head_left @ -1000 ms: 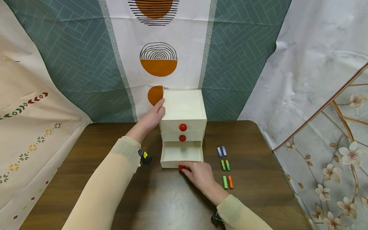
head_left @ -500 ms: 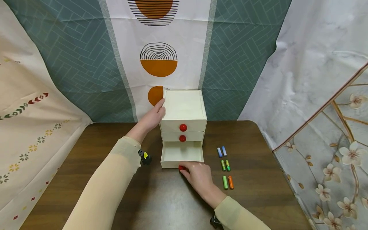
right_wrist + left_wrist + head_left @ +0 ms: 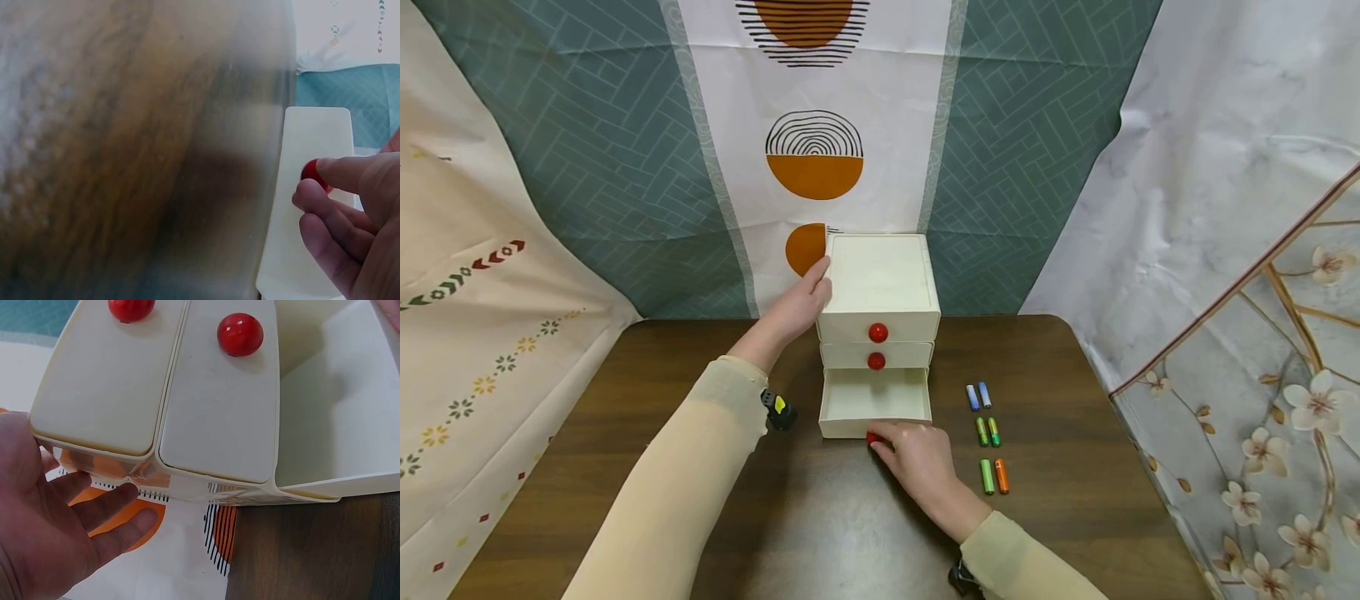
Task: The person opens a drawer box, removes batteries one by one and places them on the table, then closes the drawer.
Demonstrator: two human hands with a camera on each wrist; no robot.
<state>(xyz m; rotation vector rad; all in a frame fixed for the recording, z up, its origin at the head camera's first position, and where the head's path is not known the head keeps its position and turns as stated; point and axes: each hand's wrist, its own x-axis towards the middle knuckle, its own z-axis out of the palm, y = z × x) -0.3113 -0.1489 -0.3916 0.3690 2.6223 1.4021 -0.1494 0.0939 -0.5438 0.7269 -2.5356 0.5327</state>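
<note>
A white three-drawer cabinet (image 3: 880,271) stands at the back of the table, its bottom drawer (image 3: 876,400) pulled out with a bare inside. My right hand (image 3: 917,462) pinches that drawer's red knob (image 3: 315,175) between thumb and fingers. Against the cabinet's left side rests my left hand (image 3: 796,308); in the left wrist view its fingers (image 3: 115,509) are nearly straight along the side wall. The two upper drawers are pushed in, with a red knob (image 3: 240,334) on the middle one.
Right of the cabinet, several batteries lie in pairs on the brown table (image 3: 1045,417): blue-white ones (image 3: 973,397), small green ones (image 3: 982,431), then a light green one (image 3: 987,477) beside an orange one (image 3: 1002,476). Patterned cloth (image 3: 1037,150) hangs behind and at both sides.
The right wrist has shifted very slightly left, its fingers staying on the knob. The drawer and the left hand look the same.
</note>
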